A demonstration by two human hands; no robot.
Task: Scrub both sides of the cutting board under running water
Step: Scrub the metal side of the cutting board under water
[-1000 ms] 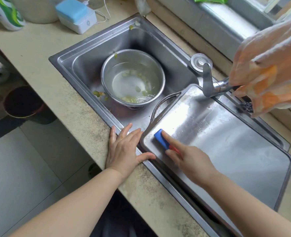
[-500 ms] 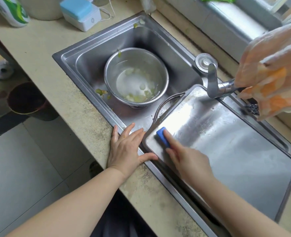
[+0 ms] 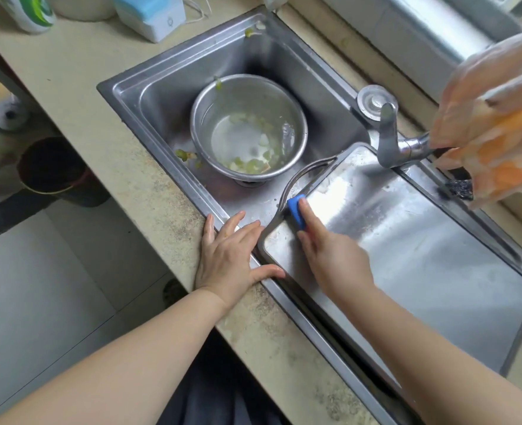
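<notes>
Head view: right hand [image 3: 330, 253] pressing blue sponge [image 3: 297, 211] on steel cutting board [image 3: 422, 256] at handle end; left hand [image 3: 232, 259] flat, empty, bracing sink rim [image 3: 173, 170]; board's length running rightward.

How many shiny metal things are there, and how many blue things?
Metal: 4, the sink, bowl, board, tap
Blue: 2, the sponge, box lid
Total: 6
</notes>
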